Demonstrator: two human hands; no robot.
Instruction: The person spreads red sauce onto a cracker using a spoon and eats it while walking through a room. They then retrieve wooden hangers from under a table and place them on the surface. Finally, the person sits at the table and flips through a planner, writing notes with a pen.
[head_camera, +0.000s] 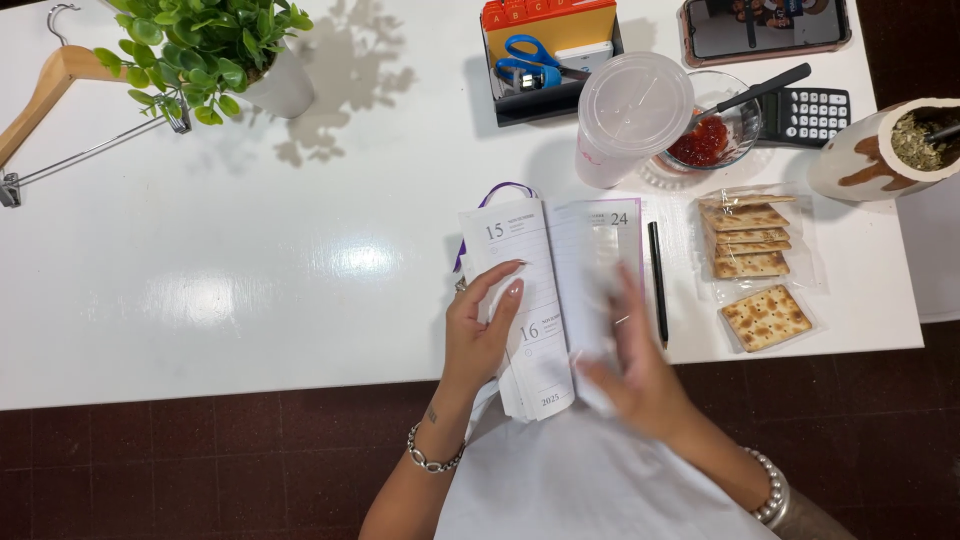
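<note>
**Both hands on the open diary at the table's near edge**

From my remote seat I see a white-paged diary with a purple ribbon marker (545, 300) lying open just below the middle of the frame, its lower end hanging over the near edge of the glossy white table (250, 270). My left hand (480, 335) lies flat on the left-hand page, fingers stretched out and pressing the paper down rather than pinching it; a silver chain bracelet (432, 460) circles that wrist. My right hand (635, 375) is over the right-hand pages and badly blurred; a loose page shows between its fingers, but I cannot tell whether they pinch it or merely brush it.

Just right of the diary lies a slim black pen (657, 280), parallel to the book's edge and apart from it. Further right are clear-wrapped square crackers (755, 265). Above the diary stands a translucent plastic cup with a flat lid (630, 115), and beside it a glass bowl of red jam (712, 140) with a black-handled utensil in it. A black calculator (815, 112) and a brown-and-white gourd cup (880, 150) sit at the upper right. A black desk organiser holding blue scissors (545, 65) is at top centre; a green potted plant (215, 50) and a wooden clothes hanger (60, 90) occupy the upper left.
</note>
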